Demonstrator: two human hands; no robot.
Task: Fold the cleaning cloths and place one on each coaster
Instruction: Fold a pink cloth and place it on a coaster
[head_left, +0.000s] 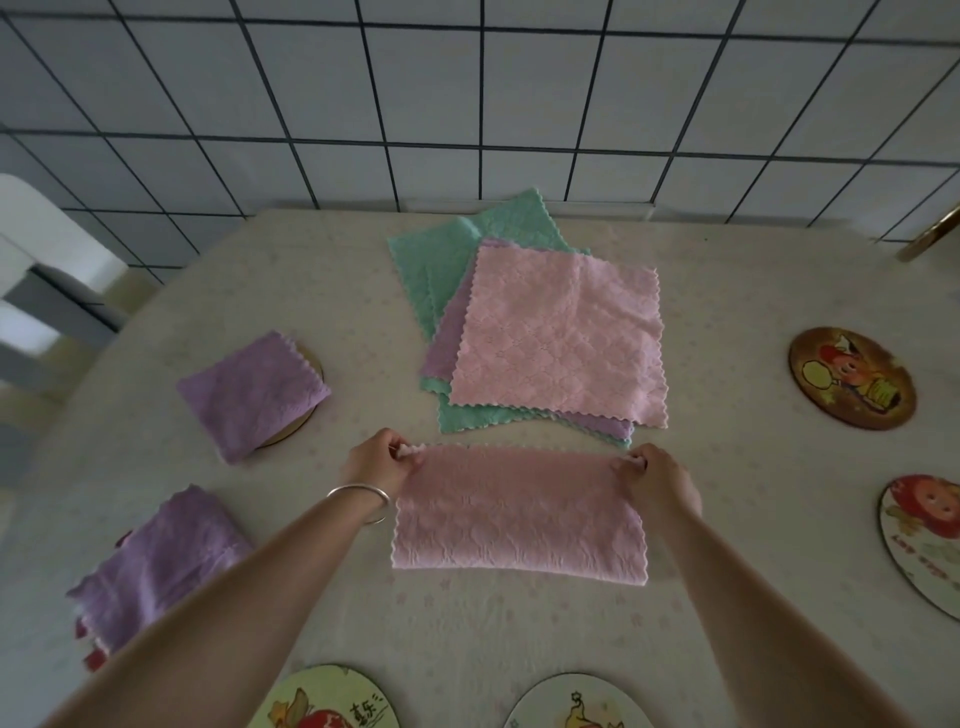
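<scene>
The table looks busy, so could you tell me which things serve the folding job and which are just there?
Job: pink cloth pinched by left hand and right hand; cloth pile; folded purple cloths; bare coasters.
Idle: white chair; bangle.

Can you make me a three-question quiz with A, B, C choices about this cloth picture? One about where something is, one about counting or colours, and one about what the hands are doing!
1. Where is the pile of unfolded cloths?
A. On the table beyond the pink cloth being folded
B. On the white chair
C. On a coaster near the right edge

2. How many folded purple cloths are set out at the left?
A. None
B. Two
C. Five

3. What are the hands doing to the pink cloth?
A. Lying flat beside it
B. Pinching its far corners
C. Lifting it high off the table

Answers:
1 A: the pile lies on the table behind the pink cloth.
2 B: one folded purple cloth covers a coaster, another lies nearer.
3 B: the left hand and right hand each hold a far corner.
</scene>
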